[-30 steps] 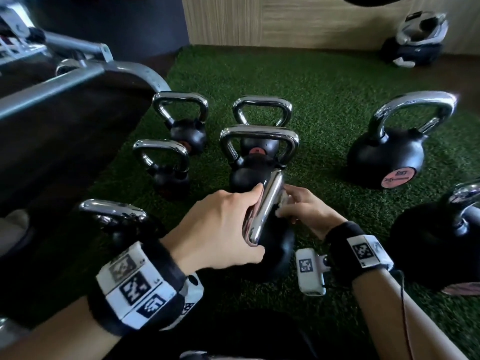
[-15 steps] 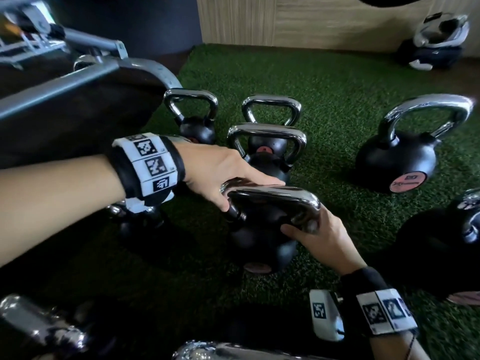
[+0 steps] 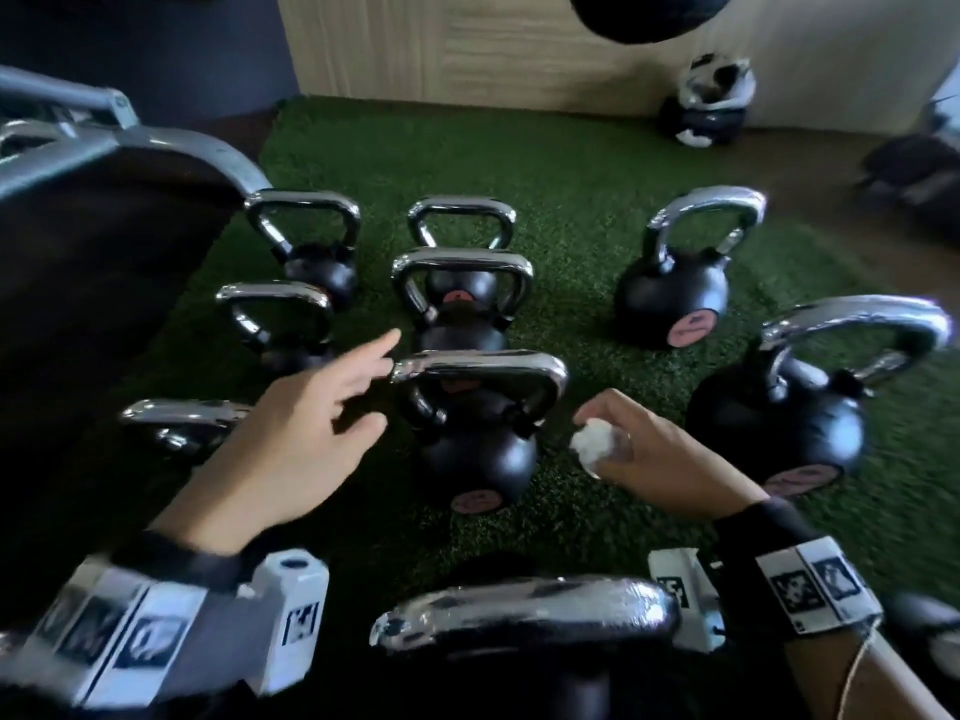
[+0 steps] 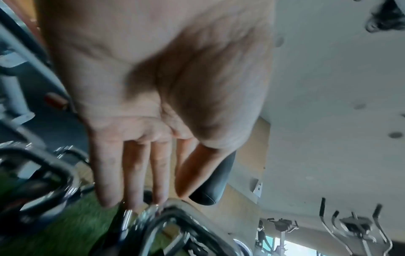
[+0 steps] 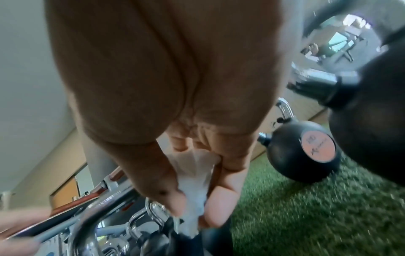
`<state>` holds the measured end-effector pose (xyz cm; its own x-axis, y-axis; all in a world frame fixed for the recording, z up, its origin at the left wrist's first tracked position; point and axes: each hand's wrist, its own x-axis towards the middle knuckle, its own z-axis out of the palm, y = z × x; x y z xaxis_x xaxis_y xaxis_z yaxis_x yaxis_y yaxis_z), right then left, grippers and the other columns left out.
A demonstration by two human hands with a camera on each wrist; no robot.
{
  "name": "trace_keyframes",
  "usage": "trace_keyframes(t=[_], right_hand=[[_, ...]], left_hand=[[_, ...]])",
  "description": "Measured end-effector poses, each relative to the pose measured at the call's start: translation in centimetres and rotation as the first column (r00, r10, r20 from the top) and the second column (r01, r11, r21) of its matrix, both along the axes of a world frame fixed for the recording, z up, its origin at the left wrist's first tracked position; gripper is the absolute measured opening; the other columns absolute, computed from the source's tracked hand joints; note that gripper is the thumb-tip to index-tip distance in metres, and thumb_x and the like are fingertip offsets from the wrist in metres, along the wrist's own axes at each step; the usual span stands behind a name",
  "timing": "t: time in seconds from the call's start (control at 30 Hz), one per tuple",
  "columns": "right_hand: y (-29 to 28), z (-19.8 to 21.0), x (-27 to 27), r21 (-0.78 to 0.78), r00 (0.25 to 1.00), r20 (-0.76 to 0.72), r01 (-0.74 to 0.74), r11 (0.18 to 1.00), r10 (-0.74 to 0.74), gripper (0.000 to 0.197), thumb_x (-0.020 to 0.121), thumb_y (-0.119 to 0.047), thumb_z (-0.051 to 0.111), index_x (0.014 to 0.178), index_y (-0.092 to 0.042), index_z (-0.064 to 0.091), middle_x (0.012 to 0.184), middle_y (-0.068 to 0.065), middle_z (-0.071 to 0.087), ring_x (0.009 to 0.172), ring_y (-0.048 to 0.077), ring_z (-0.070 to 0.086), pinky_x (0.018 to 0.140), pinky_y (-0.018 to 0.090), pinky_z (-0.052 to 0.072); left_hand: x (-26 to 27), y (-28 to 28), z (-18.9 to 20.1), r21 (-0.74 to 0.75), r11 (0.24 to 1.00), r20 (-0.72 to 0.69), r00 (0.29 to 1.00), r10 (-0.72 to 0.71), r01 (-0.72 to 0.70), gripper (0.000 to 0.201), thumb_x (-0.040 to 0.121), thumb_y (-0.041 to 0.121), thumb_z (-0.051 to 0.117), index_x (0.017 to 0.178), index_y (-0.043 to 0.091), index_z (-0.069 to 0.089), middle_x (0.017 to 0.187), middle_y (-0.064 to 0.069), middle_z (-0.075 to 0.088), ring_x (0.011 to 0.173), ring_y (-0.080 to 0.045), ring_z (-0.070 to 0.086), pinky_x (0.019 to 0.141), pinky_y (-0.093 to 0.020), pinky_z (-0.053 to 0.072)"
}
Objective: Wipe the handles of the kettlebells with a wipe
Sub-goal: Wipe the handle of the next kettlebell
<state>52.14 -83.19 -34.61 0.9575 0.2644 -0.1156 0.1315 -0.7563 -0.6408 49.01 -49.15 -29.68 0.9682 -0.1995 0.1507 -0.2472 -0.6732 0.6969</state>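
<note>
Green turf floor [image 3: 597,163], kettlebells standing. I see middle kettlebell handle [image 3: 478,368] running left-right between my hands: left hand [image 3: 306,433] spread empty, nearer; right hand [image 3: 649,459] pinching balled wipe [image 3: 592,441].

Green turf floor [image 3: 597,163] meets a pale wood-panelled wall [image 3: 467,49].

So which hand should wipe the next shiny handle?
The right hand, probably. It already pinches the crumpled wipe, beside the nearest kettlebell's handle. The left hand is open and holds nothing, so it could steady a kettlebell instead.
</note>
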Motion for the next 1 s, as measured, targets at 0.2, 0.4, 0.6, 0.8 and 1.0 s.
trace_keyframes(t=[0.2,0.4,0.6,0.8,1.0], right_hand=[[1.1,6.4,-5.5,-0.074,0.993,0.113,0.034,0.997,-0.026,0.034,0.078,-0.014,0.075,0.104,-0.037,0.073,0.104,-0.018,0.074,0.095,0.001,0.067,0.083,0.026,0.053],[4.0,10.7,-11.6,0.195,0.955,0.160,0.218,0.956,-0.250,0.040,0.083,0.000,0.081,0.113,-0.026,0.071,0.107,-0.006,0.078,0.098,0.012,0.073,0.087,0.033,0.056],[7.9,11.1,-18.1,0.269,0.841,0.214,0.439,0.857,-0.497,0.034,0.083,-0.002,0.082,0.105,-0.028,0.078,0.105,-0.005,0.079,0.099,0.021,0.075,0.094,0.054,0.059],[8.5,9.9,-20.8,0.420,0.734,0.291,0.478,0.771,-0.613,0.035,0.084,-0.010,0.084,0.113,-0.028,0.075,0.107,-0.002,0.079,0.097,0.021,0.077,0.090,0.052,0.061],[9.1,6.6,-20.7,0.381,0.655,0.477,0.447,0.809,-0.586,0.032,0.086,-0.004,0.079,0.108,-0.026,0.078,0.105,-0.010,0.078,0.095,0.012,0.075,0.083,0.044,0.062]], left_hand=[[-4.1,0.9,-3.3,-0.170,0.985,-0.437,0.895,-0.090,0.016,0.063,0.100,-0.001,0.050,0.128,0.055,0.051,0.120,0.021,0.068,0.111,0.002,0.065,0.089,-0.023,0.053],[-7.0,2.2,-5.0,-0.326,0.945,-0.508,0.837,-0.203,0.031,0.054,0.101,0.002,0.054,0.129,0.048,0.059,0.118,0.019,0.073,0.108,0.005,0.068,0.098,-0.026,0.052],[-8.6,-0.7,-6.9,-0.550,0.809,-0.634,0.735,-0.241,-0.209,0.059,0.095,-0.020,0.041,0.126,0.024,0.065,0.128,-0.005,0.068,0.117,-0.019,0.064,0.087,-0.029,0.053],[-11.2,-2.8,-7.6,-0.653,0.744,-0.534,0.781,-0.323,-0.138,0.058,0.083,-0.030,0.036,0.076,0.016,0.071,0.052,0.013,0.060,0.046,0.003,0.053,0.048,-0.017,0.036],[-10.5,-0.1,-8.5,-0.405,0.895,-0.541,0.740,-0.399,0.186,0.024,0.066,0.016,0.075,0.085,0.024,0.062,0.090,0.008,0.072,0.085,-0.009,0.067,0.082,-0.026,0.051]])
